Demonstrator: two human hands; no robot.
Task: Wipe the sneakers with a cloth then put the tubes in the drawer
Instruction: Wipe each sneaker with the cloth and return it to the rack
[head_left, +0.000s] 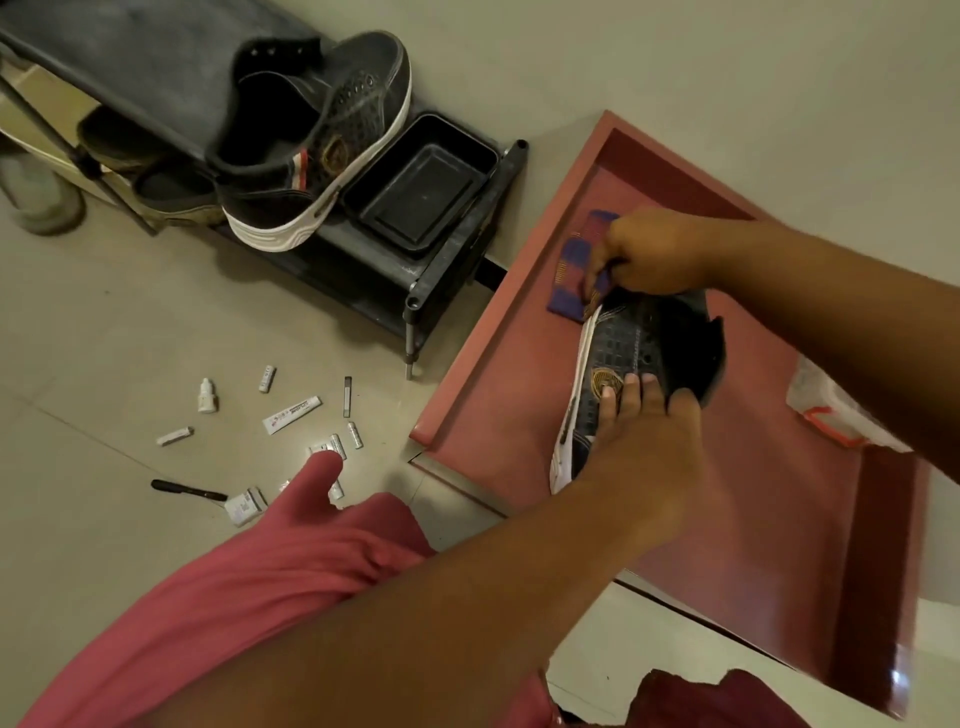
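Note:
Over the open red drawer (498, 364), my left hand (644, 436) grips a black sneaker with a white sole (649, 343) by its side. My right hand (654, 254) pinches a purple and red checked cloth (576, 270) against the sneaker's toe end. The second black sneaker (311, 135) stands tilted on top of the dark shoe rack (447, 280). Several small white tubes (291, 413) lie scattered on the tiled floor to the left of the drawer, with a small white dropper bottle (207, 396) among them.
A black plastic tray (421, 182) sits on the rack beside the second sneaker. A black pen (187, 489) and a small box (244, 506) lie on the floor. A white plastic bag (831, 410) lies in the drawer. My pink-clad knee (291, 561) is below.

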